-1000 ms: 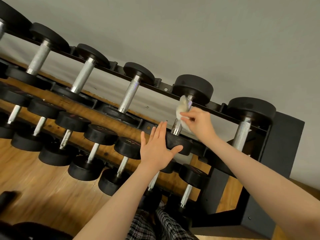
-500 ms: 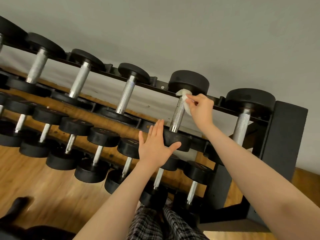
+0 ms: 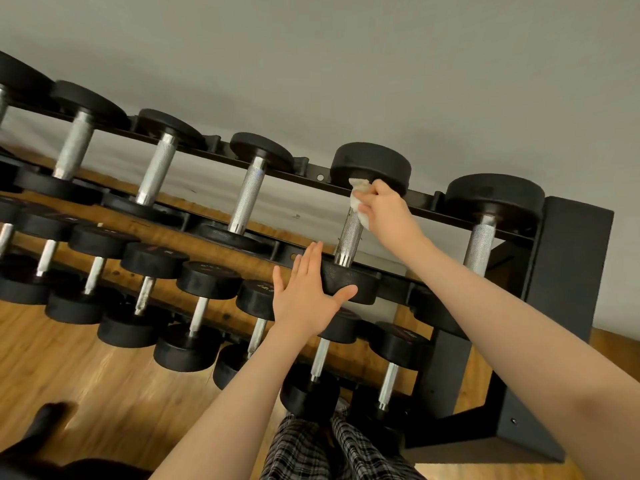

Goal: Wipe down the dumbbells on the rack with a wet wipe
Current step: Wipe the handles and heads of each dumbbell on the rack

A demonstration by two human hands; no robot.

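Right hand (image 3: 386, 211) sits upper right of centre, grip curled tight round a crumpled white wet wipe (image 3: 358, 202), pressing it on the top end of the knurled chrome handle (image 3: 349, 237) of a dumbbell (image 3: 370, 164) on the top tier of the black rack (image 3: 568, 271). Wipe is bunched right under that dumbbell's far black head, touching both head and handle. Left hand (image 3: 306, 294) at centre frame, grip fully open, fingers straight and together, thumb spread, palm flat against the near black head (image 3: 360, 282) of the same dumbbell; it holds nothing. This dumbbell is second from the right end of the top row, with 1 more dumbbell (image 3: 491, 199) just to its right beside the rack's end panel, and 4 more running off to the upper left of the frame. All lie with handles across the 2 rails, heads outside them. Lower tier (image 3: 207, 278) across the left and centre holds a row of smaller black dumbbells with thin chrome handles, packed close together. Wood plank floor (image 3: 86, 368) fills lower left. Plaid trouser legs (image 3: 311, 448) at bottom centre, below the arms. Plain grey wall (image 3: 346, 64) across the top of the frame. Dark blurred shape at the bottom left corner, cannot tell what.
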